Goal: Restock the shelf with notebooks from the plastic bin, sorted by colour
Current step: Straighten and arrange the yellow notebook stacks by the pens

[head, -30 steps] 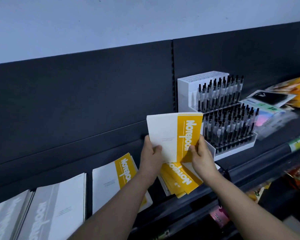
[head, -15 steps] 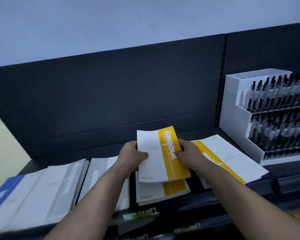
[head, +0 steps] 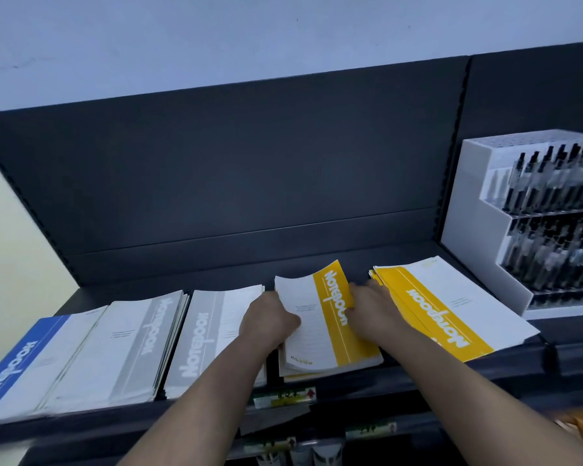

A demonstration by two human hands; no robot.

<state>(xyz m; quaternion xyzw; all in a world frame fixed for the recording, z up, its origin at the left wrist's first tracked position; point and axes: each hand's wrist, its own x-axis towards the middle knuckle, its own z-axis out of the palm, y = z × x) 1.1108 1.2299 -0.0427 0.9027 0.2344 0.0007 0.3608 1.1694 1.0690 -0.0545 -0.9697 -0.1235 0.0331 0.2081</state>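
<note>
Head view: we were at the placing step, seating a yellow notebook (head: 320,321) on the middle yellow stack (head: 334,366) on the shelf (head: 115,422). Our left hand (head: 270,319) gripped its white left edge, fingers curled round it. Our right hand (head: 371,307) pinched the yellow right edge, which bowed upward. The notebook lay between both hands, near end on the stack, far end raised. Next move, in our judgement: press flat, square the edges, release. The plastic bin was out of view.

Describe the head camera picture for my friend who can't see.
The left hand and right hand hold a yellow notebook on its pile on a dark shelf. Grey piles and a blue pile lie left, another yellow pile and a white pen rack right.
</note>
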